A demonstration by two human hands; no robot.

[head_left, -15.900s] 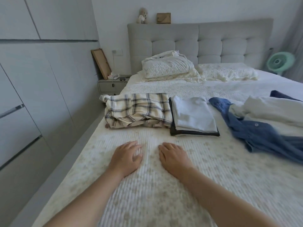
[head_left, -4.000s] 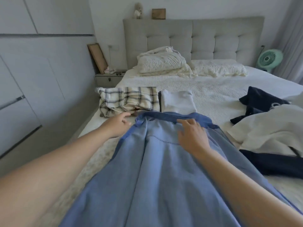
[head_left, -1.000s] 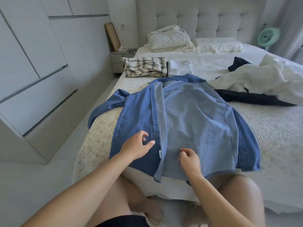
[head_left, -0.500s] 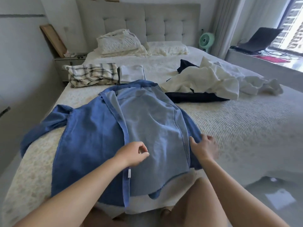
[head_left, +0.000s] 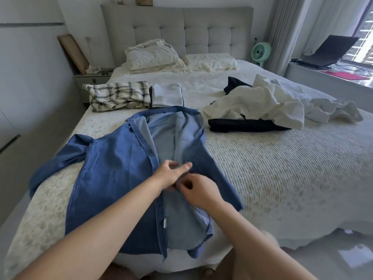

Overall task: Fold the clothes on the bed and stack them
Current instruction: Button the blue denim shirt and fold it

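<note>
A blue denim shirt [head_left: 113, 174] lies face up on the bed [head_left: 282, 168], its front panels nearly together. My left hand [head_left: 171, 174] and my right hand [head_left: 198, 190] meet at the shirt's middle, each pinching a front edge. Beyond it sit a folded plaid garment [head_left: 119, 94] and a folded pale stack [head_left: 166, 94] on a dark piece. To the right lies a heap of white cloth [head_left: 260, 102] over a dark garment [head_left: 242, 126].
Pillows [head_left: 153, 55] lie against the grey headboard [head_left: 181, 29]. A nightstand [head_left: 90, 81] stands at the left, a green fan [head_left: 260, 52] at the right. A laptop [head_left: 331, 53] rests on the window ledge. The bed's near edge is by my legs.
My right hand pulled the shirt's right panel inward over the lighter inside. Both hands now meet at the shirt's centre front. The view shifted slightly.
</note>
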